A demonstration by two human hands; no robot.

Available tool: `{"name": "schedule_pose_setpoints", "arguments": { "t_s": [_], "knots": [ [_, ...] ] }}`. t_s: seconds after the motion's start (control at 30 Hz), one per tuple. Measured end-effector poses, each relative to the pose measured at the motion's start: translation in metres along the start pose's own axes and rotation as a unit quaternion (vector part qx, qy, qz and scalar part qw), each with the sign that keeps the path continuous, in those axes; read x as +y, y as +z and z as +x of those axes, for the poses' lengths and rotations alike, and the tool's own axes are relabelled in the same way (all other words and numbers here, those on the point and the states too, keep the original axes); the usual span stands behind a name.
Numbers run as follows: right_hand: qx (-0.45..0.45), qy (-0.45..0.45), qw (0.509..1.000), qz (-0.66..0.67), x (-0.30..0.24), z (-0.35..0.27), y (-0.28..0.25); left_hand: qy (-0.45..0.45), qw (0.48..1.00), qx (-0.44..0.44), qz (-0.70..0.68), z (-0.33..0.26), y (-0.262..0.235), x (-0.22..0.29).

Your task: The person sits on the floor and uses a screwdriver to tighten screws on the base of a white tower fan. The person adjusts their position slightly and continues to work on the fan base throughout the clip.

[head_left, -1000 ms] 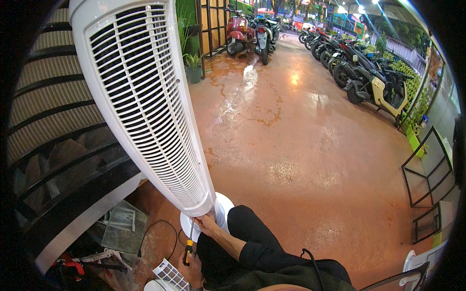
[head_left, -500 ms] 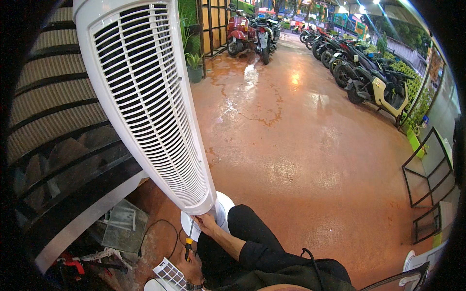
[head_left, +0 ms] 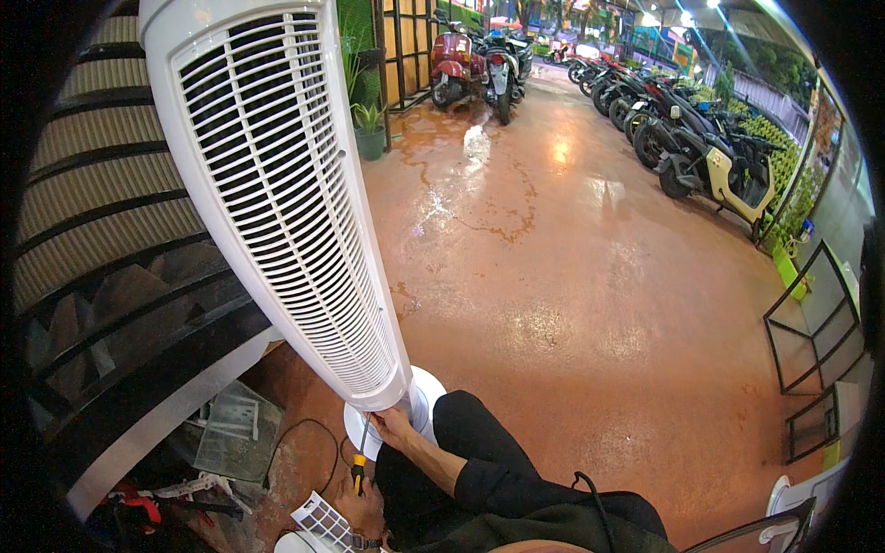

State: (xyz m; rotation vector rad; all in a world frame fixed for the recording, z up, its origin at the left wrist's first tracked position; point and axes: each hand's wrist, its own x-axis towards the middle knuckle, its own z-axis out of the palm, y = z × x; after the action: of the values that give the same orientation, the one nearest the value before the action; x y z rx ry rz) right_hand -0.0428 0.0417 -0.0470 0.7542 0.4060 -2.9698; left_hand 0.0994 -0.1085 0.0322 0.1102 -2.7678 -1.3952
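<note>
A white tower fan with a slatted grille stands tilted in view on its round white base. At lower left, my left hand is closed around a screwdriver with a yellow and black handle. Its shaft points up to the fan's lower end; the tip is hidden there. My right hand reaches under that lower end, beside the shaft tip, fingers bent and pressed together. What they pinch is too small to make out. A white grid panel lies beside my left wrist.
Left of the fan stands a ribbed, black-banded structure. Below it are a grey box, a dark cable and a red tool. Parked motorbikes line the far right; a black metal frame stands nearer.
My left hand has shifted slightly on the screwdriver handle, which has turned a little. My right hand and the fan stay nearly where they were.
</note>
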Motion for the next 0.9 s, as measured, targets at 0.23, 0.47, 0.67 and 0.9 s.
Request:
{"name": "schedule_pose_setpoints", "arguments": {
  "t_s": [0.23, 0.47, 0.67, 0.9],
  "knots": [
    [0.001, -0.005, 1.000, -0.015, 0.004, -0.004, 0.003, -0.400, 0.760, -0.052, -0.509, 0.007, -0.011, 0.006],
    [0.012, -0.007, 1.000, 0.002, 0.005, 0.000, -0.001, 0.124, 0.977, 0.051, 0.166, 0.003, -0.010, 0.024],
    [0.022, -0.005, 1.000, 0.015, 0.000, 0.011, -0.009, 0.046, 0.999, 0.008, 0.009, 0.008, 0.006, -0.007],
    [0.028, 0.012, 0.999, 0.009, -0.004, -0.002, 0.001, -0.313, 0.832, -0.139, -0.436, 0.009, 0.010, -0.021]
  ]
}}
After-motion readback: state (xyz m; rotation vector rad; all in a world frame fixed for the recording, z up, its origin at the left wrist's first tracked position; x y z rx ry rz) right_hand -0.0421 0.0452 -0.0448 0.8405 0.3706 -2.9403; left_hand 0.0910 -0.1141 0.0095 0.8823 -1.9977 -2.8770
